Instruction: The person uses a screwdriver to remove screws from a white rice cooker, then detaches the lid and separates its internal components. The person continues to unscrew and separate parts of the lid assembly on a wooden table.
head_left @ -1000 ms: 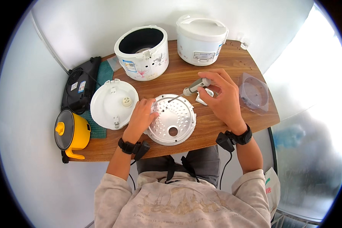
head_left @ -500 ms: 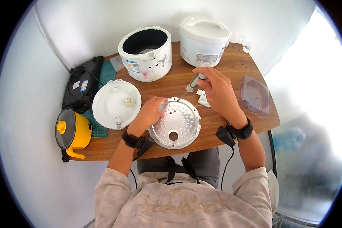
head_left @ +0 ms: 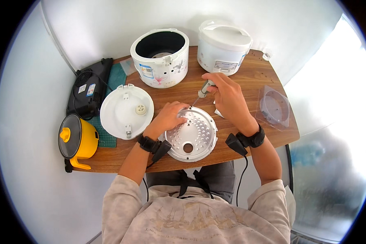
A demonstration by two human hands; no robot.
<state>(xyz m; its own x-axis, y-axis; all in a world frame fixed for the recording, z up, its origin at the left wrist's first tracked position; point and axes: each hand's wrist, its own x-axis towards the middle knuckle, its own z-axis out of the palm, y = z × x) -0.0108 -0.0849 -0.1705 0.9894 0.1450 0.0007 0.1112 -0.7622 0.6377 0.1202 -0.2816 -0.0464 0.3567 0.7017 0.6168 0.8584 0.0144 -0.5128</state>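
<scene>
A round silver metal plate point(head_left: 207, 140) with many small dimples and one larger hole lies at the table's front. My left hand point(head_left: 168, 118) grips its upper left edge, the thumb resting on the top face. My right hand point(head_left: 230, 97) is closed round the grey-and-white handle of a screwdriver point(head_left: 204, 90). The shaft slants down to the left, with its tip at the plate's far rim beside my left fingertips. Whether a screw sits under the tip is too small to tell. A small white plastic part point(head_left: 218, 113) lies mostly hidden beneath my right hand.
A white lid shell point(head_left: 118, 116) lies left of the plate. Behind stand an open rice cooker body point(head_left: 160, 69) and a closed rice cooker point(head_left: 221, 51). At left are a yellow pot point(head_left: 87, 140), a black appliance point(head_left: 87, 87) and a green mat point(head_left: 107, 134). A clear plastic container point(head_left: 274, 107) lies right.
My right hand has moved left and slightly down with the screwdriver, covering more of the white part. My left hand has shifted right along the plate's rim. The whole view has shifted slightly.
</scene>
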